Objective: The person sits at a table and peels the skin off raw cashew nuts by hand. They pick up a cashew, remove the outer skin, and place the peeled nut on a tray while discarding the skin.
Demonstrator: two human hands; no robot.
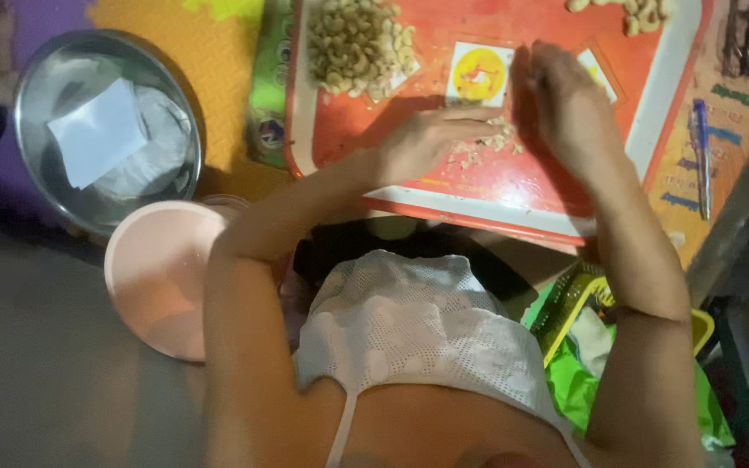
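Note:
A red tray with a white rim (pixel 652 95) lies in front of me. My left hand (pixel 431 139) rests flat on it, fingers stretched toward a small scatter of pale nut bits (pixel 491 143). My right hand (pixel 565 100) hovers just right of the bits, fingers together and curved over them; whether it holds anything I cannot tell. A heap of pale cashew nuts (pixel 357 43) sits at the tray's far left, and a few more nuts (pixel 626 10) lie at its top edge. A yellow picture square (pixel 478 74) is printed on the tray between the hands.
A steel bowl (pixel 41 69) holding a white paper and a plastic bag stands at the left. A pink plastic bowl (pixel 162 277) sits below it. A blue pen (pixel 702 152) lies right of the tray. A yellow-green basket (pixel 565 303) is by my right elbow.

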